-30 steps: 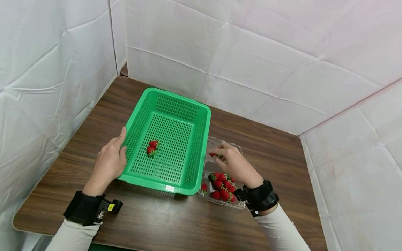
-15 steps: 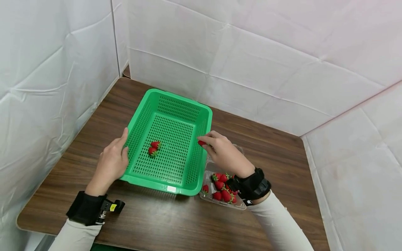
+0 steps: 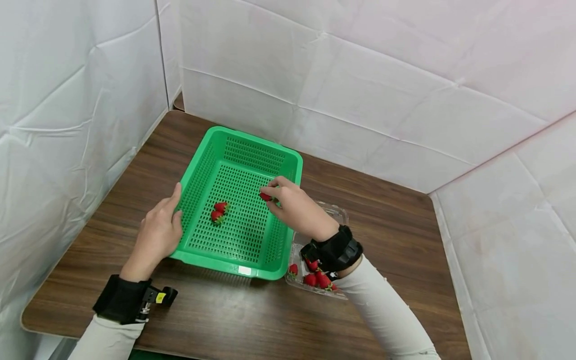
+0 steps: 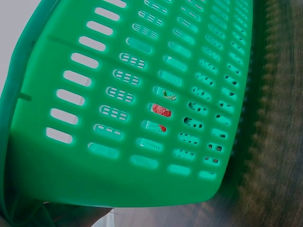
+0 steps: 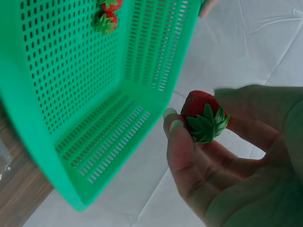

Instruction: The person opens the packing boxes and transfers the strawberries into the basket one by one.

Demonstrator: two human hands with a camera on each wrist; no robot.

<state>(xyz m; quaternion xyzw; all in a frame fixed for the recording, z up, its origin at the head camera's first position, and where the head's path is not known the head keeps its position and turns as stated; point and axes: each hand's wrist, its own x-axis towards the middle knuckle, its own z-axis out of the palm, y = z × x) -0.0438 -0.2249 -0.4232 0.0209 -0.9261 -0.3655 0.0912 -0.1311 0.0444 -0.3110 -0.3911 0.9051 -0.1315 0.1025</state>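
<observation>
A green plastic basket [image 3: 243, 270] with slotted walls stands on the table, two strawberries [image 3: 218, 216] lying together on its floor. At its left side my left hand [image 3: 157, 230] grips the rim, the fingers partly hidden. In the left wrist view the basket's outer wall [image 4: 71, 161] fills most of the picture, and red shows through its slots. Over the basket's right half, my right hand [image 3: 294, 207] pinches a strawberry [image 5: 201, 116] between thumb and fingertips, green leaves facing the wrist camera. Several more strawberries [image 3: 322, 280] sit in a clear plastic clamshell [image 3: 294, 286] right of the basket, partly covered by the right wrist.
The clamshell's lid [image 3: 335, 212] lies folded back behind the right forearm. Beneath everything is a brown wooden table [image 3: 216, 310]. White sheeting [image 3: 360, 90] walls in the table at the back and both sides.
My right hand has carried the strawberry left from above the clamshell, across the basket's right rim, to over its inside. The left hand stays at the rim.
</observation>
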